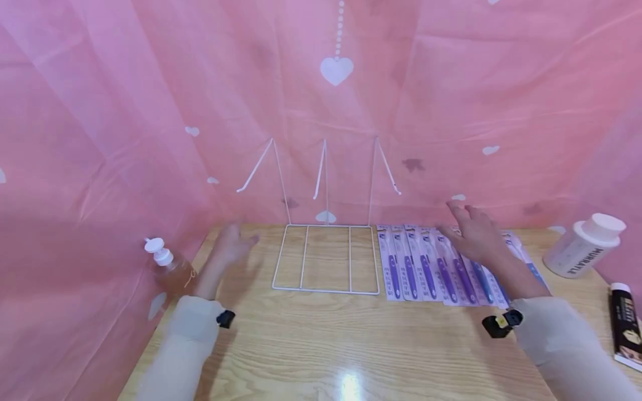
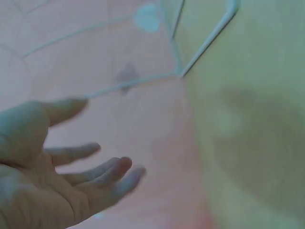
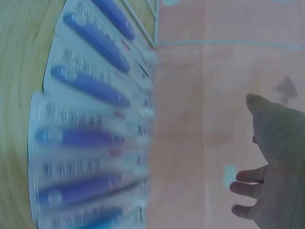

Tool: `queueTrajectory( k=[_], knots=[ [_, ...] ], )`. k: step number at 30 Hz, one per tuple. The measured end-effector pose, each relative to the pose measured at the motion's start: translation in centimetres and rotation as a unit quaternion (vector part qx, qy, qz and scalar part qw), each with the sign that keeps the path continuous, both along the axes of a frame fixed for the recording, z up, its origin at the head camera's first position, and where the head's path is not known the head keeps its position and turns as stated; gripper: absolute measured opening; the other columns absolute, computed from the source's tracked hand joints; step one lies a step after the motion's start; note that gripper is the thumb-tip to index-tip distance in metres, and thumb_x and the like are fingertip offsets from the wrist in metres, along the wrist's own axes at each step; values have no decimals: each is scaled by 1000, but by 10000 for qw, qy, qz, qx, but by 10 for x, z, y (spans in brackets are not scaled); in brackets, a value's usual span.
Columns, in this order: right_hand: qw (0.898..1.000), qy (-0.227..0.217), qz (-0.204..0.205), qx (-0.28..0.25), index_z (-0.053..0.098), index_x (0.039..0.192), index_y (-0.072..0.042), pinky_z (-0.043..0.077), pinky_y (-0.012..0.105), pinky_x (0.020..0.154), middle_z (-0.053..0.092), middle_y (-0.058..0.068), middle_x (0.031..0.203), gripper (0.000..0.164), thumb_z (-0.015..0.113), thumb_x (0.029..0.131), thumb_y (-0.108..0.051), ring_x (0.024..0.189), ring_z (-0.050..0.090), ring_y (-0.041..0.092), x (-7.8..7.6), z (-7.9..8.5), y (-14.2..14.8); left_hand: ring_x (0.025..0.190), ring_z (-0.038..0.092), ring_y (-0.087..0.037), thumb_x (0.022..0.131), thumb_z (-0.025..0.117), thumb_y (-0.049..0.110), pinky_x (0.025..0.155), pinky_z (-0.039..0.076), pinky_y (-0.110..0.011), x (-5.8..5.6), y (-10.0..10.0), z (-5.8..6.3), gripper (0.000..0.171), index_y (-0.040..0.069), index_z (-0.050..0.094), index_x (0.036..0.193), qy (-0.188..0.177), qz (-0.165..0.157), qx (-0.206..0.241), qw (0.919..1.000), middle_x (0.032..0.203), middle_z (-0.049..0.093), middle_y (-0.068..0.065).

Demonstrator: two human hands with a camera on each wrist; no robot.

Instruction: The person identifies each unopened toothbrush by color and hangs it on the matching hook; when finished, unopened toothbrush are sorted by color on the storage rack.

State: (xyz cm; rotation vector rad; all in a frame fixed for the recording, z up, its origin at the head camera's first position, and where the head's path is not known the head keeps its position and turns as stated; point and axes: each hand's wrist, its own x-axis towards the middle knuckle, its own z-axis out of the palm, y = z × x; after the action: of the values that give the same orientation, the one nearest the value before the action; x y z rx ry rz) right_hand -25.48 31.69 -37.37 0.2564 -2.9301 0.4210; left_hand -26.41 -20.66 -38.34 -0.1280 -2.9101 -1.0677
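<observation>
A white wire rack (image 1: 326, 291) stands on the wooden table, its three prongs angled outward near the curtain. To its left, my left hand (image 1: 232, 245) hovers with fingers spread and holds nothing; the left wrist view shows this hand (image 2: 62, 176) palm up, apart from the rack's wire (image 2: 209, 43). My right hand (image 1: 476, 234) is raised over a row of packaged toothbrushes (image 1: 411, 267), purple and blue. In the right wrist view the hand (image 3: 281, 157) is empty, away from the toothbrush packs (image 3: 76, 138). It hides parts of some packs in the head view.
A pump bottle (image 1: 170, 270) stands at the table's left edge. On the right are a white bottle (image 1: 577, 250) with a cap and a black tube (image 1: 627, 328) with a white cap. A pink curtain (image 1: 426, 100) with hearts hangs behind and at the sides.
</observation>
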Motion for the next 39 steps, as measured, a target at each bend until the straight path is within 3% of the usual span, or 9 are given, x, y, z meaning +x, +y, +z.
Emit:
queueTrajectory(
  k=[4, 10, 15, 19, 21, 24, 27, 34, 39],
  knots=[
    [9996, -245, 107, -30, 24, 155, -1, 30, 74, 98, 30, 44, 143, 79, 38, 102, -57, 126, 34, 61, -13, -8, -22, 112, 58, -43, 91, 67, 13, 94, 49, -50, 5, 15, -30, 51, -13, 51, 132, -305, 252, 449, 9982, 124, 57, -33],
    [9991, -194, 363, -141, 38, 146, 8, 39, 65, 99, 48, 38, 133, 67, 52, 101, -41, 120, 48, 55, -36, -22, -59, 96, 63, -33, 83, 72, 6, 83, 54, -41, 9, 31, -58, 43, -14, 60, 119, -678, 406, 654, 9947, 103, 65, -20],
    [9984, -324, 360, -279, 49, 135, 12, 45, 59, 97, 61, 33, 119, 59, 58, 99, -33, 108, 60, 48, -53, -34, -81, 85, 60, -24, 78, 74, 2, 72, 54, -33, 10, 38, -65, 33, -12, 63, 106, -1059, 236, 740, 9913, 90, 61, -11],
    [9979, -467, 352, -290, 57, 124, 14, 48, 56, 91, 65, 31, 109, 52, 62, 96, -29, 96, 64, 43, -64, -45, -93, 84, 61, -23, 73, 79, 1, 77, 53, -34, 10, 39, -70, 32, -9, 67, 101, -1095, 79, 594, 9922, 88, 64, -9],
    [9976, -516, 356, -296, 62, 113, 13, 51, 52, 82, 68, 26, 95, 45, 63, 94, -28, 82, 62, 37, -68, -50, -97, 84, 61, -24, 70, 80, -2, 79, 53, -35, 10, 39, -72, 33, -8, 67, 99, -1095, 101, 610, 9921, 88, 64, -10],
    [9976, -580, 280, -268, 64, 91, 8, 48, 44, 65, 61, 15, 74, 35, 65, 93, -27, 65, 53, 28, -75, -56, -104, 83, 61, -24, 66, 80, -8, 80, 53, -37, 11, 39, -75, 35, -7, 67, 98, -1089, 157, 679, 9916, 87, 64, -11],
    [9973, -658, 110, -312, 58, 79, 1, 42, 39, 58, 53, 10, 67, 30, 65, 92, -26, 60, 49, 25, -81, -61, -107, 83, 61, -25, 63, 79, -12, 82, 53, -38, 11, 38, -75, 38, -7, 66, 99, -1078, 185, 804, 9907, 88, 64, -11],
    [9954, -943, -42, -185, 58, 82, 1, 45, 39, 61, 56, 10, 70, 27, 62, 92, -23, 63, 53, 25, -88, -76, -111, 83, 61, -25, 63, 76, -13, 80, 53, -38, 13, 35, -82, 39, -6, 66, 99, -1036, 217, 918, 9901, 89, 64, -12],
    [9966, -809, -137, -58, 57, 82, 3, 48, 44, 64, 57, 14, 74, 18, 59, 89, -13, 66, 54, 29, -88, -76, -113, 83, 61, -24, 62, 75, -12, 79, 53, -38, 12, 35, -83, 38, -6, 67, 99, -972, 184, 874, 9912, 88, 64, -11]
  ],
)
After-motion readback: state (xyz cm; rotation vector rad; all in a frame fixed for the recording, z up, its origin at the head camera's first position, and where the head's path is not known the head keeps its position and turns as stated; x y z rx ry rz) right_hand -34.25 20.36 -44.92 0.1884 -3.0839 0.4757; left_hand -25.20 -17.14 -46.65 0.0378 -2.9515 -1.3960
